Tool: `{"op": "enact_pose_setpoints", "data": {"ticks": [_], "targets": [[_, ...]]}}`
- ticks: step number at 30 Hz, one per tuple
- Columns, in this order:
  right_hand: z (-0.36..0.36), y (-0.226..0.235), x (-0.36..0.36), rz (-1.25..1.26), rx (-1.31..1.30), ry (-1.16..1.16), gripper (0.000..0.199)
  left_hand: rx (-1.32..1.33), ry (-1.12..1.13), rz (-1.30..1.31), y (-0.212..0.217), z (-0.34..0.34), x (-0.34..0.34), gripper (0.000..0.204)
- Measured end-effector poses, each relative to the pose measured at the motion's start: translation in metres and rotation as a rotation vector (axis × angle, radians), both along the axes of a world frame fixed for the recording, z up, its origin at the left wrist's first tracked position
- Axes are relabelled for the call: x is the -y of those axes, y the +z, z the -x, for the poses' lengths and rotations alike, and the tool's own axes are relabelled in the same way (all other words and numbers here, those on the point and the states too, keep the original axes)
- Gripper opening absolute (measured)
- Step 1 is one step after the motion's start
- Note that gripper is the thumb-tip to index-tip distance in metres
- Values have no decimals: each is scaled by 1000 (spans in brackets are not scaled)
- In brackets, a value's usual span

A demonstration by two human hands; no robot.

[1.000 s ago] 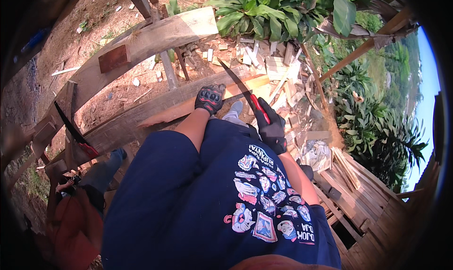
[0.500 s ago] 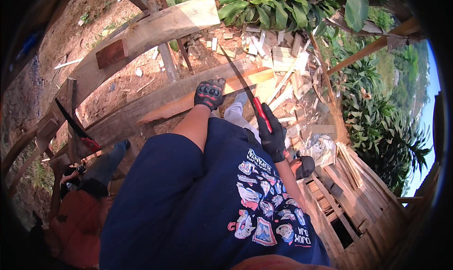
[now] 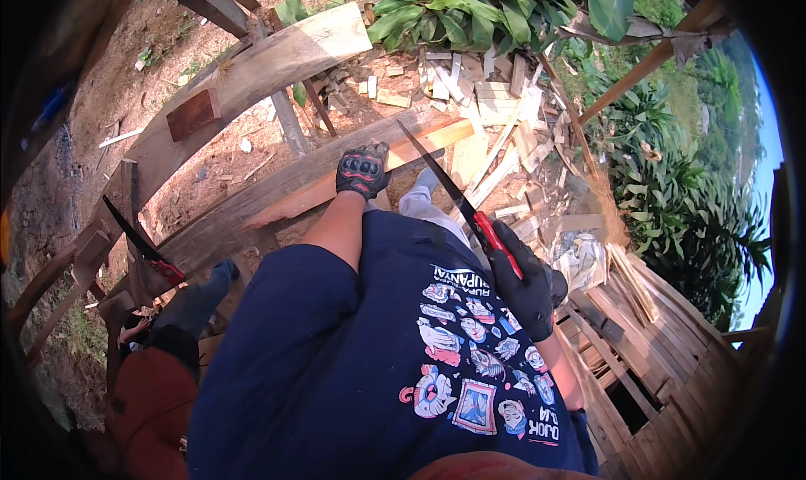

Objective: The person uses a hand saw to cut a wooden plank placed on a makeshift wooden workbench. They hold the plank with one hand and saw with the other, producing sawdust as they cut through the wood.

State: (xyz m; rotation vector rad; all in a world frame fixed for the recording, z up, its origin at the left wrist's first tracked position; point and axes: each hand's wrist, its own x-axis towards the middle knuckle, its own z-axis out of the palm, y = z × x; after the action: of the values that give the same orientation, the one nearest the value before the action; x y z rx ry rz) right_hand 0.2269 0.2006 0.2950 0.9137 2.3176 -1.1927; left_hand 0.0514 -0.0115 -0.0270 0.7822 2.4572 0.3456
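My left hand (image 3: 363, 172), in a black glove with hard knuckle guards, is closed on the upper edge of a reddish-brown wooden plank (image 3: 294, 201). The plank lies along a weathered grey beam (image 3: 252, 190). My right hand (image 3: 522, 280), in a black glove, is wrapped round the red and black handle of a hand saw (image 3: 457, 196). Its long dark blade points up and left, crossing over the plank's right part. Whether the teeth touch the wood I cannot tell. My foot in a grey sock (image 3: 426, 179) shows just below the plank.
A second red-handled saw (image 3: 138, 237) is at the left, by upright wooden posts. Nearby sits a person in a red shirt (image 3: 151, 404). A broad board (image 3: 277, 52) lies beyond the beam. Wood offcuts (image 3: 499, 102) litter the ground; slatted planks (image 3: 663, 371) stand right.
My right hand has drawn the saw back toward my body, down and to the right. My left hand stays on the plank. The view has shifted slightly.
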Motion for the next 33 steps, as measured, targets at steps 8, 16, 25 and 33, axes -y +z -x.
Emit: {"op": "enact_pose_setpoints", "data": {"ticks": [8,16,25,33], "targets": [[-8,-15,1,84,-60,-6,50,0,12,-22,-11,0,1,34],[7,-58,-10,41,-152,57,50,-14,46,19,-7,-5,2,56],[16,-78,-19,182,-197,154,53,58,289,66,0,-7,-8,68],[116,-24,-12,39,-91,345,50,101,248,105,12,3,-15,67]]}}
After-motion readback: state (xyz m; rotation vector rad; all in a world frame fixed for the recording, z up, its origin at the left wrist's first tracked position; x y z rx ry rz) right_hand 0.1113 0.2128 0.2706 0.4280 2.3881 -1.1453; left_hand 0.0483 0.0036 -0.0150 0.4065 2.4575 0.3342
